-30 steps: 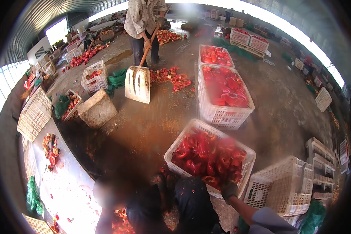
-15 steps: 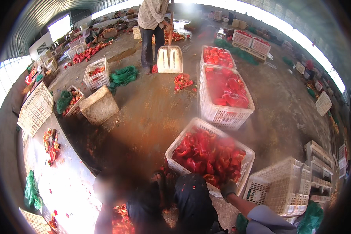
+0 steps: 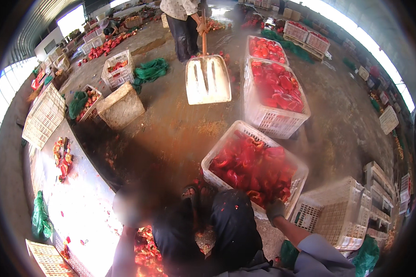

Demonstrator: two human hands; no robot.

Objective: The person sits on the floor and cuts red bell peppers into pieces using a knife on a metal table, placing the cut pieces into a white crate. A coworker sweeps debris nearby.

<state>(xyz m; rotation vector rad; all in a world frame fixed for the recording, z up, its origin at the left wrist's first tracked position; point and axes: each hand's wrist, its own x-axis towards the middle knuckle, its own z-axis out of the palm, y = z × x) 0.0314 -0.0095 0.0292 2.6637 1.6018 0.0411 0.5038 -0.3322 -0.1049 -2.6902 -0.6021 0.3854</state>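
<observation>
Right hand rests at the near rim of a white crate of red peppers, lower right of centre, perhaps steadying it; its grip is unclear. Left hand, blurred at lower left, cannot be read. Knees nearly meet the crate, probably for easy reach.

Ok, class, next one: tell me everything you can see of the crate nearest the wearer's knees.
The crate looks like white plastic: rectangular, open-topped, with rounded corners and a pale rim. It sits upright on the brown floor, turned at an angle to the view, just ahead of the knees. Red peppers, some seemingly cut open, fill much of it. The right grip, gloved, is at its near edge; whether it clasps the rim or peppers is unclear.
</observation>
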